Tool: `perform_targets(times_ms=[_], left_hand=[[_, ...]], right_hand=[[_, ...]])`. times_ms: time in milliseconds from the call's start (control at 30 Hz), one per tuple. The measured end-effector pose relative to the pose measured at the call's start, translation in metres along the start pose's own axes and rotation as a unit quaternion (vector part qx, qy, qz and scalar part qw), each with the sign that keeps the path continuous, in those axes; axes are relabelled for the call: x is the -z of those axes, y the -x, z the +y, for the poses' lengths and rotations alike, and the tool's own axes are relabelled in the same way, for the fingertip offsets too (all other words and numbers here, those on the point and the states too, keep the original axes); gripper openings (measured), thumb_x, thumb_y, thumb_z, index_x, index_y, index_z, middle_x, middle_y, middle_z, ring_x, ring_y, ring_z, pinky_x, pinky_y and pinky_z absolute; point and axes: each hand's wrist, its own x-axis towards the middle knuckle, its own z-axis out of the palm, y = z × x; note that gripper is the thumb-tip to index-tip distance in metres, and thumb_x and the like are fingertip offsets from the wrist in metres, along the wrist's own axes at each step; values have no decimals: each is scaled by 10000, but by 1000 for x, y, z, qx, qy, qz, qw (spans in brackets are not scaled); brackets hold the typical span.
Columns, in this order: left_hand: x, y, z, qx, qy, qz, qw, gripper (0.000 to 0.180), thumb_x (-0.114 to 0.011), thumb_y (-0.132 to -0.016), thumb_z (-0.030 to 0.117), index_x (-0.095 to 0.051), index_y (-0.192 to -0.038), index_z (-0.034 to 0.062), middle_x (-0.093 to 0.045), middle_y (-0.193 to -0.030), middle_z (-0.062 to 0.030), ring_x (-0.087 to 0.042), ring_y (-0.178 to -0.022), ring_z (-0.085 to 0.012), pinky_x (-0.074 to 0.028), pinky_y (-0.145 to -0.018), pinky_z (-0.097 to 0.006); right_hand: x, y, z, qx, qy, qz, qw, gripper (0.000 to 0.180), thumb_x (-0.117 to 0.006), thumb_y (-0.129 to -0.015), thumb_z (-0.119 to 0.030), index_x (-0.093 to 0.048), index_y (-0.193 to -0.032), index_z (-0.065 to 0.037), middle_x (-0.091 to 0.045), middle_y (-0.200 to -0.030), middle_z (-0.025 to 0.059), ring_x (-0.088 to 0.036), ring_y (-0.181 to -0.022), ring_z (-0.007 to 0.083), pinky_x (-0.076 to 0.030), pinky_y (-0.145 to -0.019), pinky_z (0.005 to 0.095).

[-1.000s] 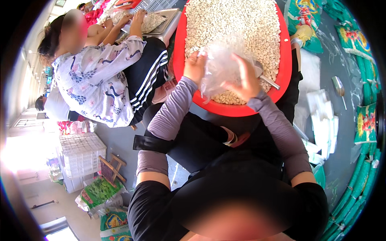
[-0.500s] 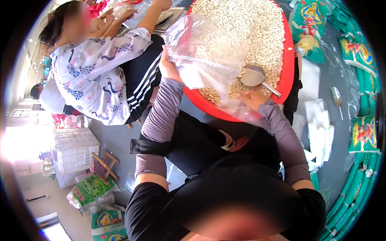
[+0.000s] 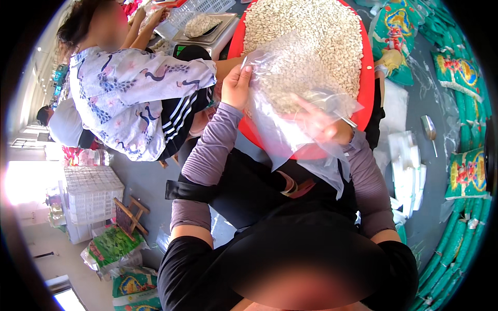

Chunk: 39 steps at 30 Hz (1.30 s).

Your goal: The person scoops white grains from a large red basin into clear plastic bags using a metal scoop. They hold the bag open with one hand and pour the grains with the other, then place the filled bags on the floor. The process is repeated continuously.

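My left hand [image 3: 237, 87] pinches the upper left edge of a clear plastic bag [image 3: 275, 129], which hangs over the near side of a red tub [image 3: 366, 83]. Pale flat seeds [image 3: 311, 23] heap inside the tub. At the bag's right side is my right hand [image 3: 322, 126], with film draped over it; one finger points out while the others look curled on the plastic. Whether this hand is inside or behind the bag I cannot tell. A metal scoop lies on the seeds, mostly behind the film, its handle [image 3: 346, 119] sticking out beside my right hand.
At left sits a co-worker in a patterned shirt [image 3: 140, 78], one arm reaching toward the tub's left rim. Beyond are a scale [image 3: 207, 39] and white crates [image 3: 93, 189]. On the right floor lie another scoop [image 3: 428, 128], stacked plastic bags [image 3: 407, 166] and green sacks [image 3: 469, 173].
My left hand has moved right and the bag has swung right and lower, now covering my right hand and the scoop. The co-worker's arm has come down from the scale toward the tub.
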Motion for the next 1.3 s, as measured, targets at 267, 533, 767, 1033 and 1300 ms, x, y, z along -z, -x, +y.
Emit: perform_targets(times_ms=[267, 533, 767, 1033, 1300], left_hand=[[11, -12, -10, 4, -29, 82, 996, 256, -726, -745, 86, -479, -695, 38, -477, -635, 66, -415, -577, -31, -371, -506, -195], [-9, 7, -15, -69, -264, -19, 962, 317, -755, -694, 135, -449, -646, 66, -465, -586, -29, -439, -559, -105, -404, -524, -278], [-53, 40, -24, -127, -150, -316, 928, 191, -712, -711, 126, -525, -714, 88, -536, -695, -1, -526, -641, -102, -427, -569, -277], [-42, 35, -16, 101, -38, -320, 941, 107, -642, -802, 61, -547, -852, 51, -524, -803, 14, -496, -767, -57, -419, -677, -222], [-42, 28, -14, 69, -56, -347, 934, 366, -675, -743, -6, -481, -1052, 29, -551, -1046, -74, -527, -991, -160, -437, -840, -280]], right_hand=[[16, 40, -18, -232, 365, 188, 882, 398, -476, -926, -268, -485, -1234, -14, -638, -911, 66, -587, -776, 99, -460, -689, 242], [-10, 27, -33, -210, 328, 160, 907, 273, -562, -894, -202, -599, -1081, -8, -624, -946, 37, -561, -840, 72, -454, -740, 235], [17, -19, 42, -11, 230, 364, 902, 218, -644, -843, -212, -564, -914, -22, -563, -737, -11, -488, -661, 47, -409, -578, 204], [32, -5, 23, 29, 543, 340, 767, 268, -660, -817, -247, -557, -830, 0, -545, -570, 83, -489, -489, 120, -397, -469, 292], [24, 0, -4, 36, 586, 390, 710, 251, -658, -792, -224, -533, -722, -18, -495, -549, 113, -480, -468, 238, -369, -460, 339]])
